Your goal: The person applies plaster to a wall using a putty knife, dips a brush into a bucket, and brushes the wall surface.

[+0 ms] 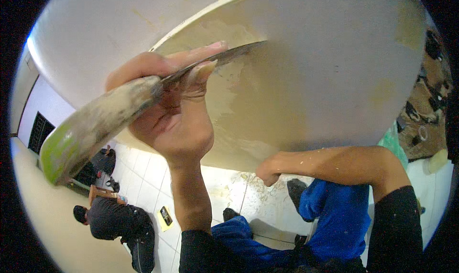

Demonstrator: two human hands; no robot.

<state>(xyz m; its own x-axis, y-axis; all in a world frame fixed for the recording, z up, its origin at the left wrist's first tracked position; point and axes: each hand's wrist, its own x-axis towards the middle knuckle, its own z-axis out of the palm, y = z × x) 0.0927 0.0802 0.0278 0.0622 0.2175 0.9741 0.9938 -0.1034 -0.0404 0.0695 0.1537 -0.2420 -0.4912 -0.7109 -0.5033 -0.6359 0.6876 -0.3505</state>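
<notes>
My left hand (179, 101) is raised in front of a broad pale grey wall (334, 72), closed round a putty knife (103, 117). Smears and green paint mark its thick handle, which points down to the left. Its thin dark blade, seen nearly edge-on, runs between my thumb and fingers and meets the wall at its tip. Around the blade the wall carries a yellowish-brown, uneven patch (244, 96). My right hand (270, 169) is curled into a fist low by the wall's foot, with nothing showing in it. Light specks dot that forearm.
Pale scraps (246, 182) litter the white tiled floor (143, 170) below the wall. At lower left another person (117, 225) in dark clothes bends over, near a phone-like black object (166, 215) on yellow. Green plastic (394, 141) and a brown-black patterned cloth (425, 110) lie right.
</notes>
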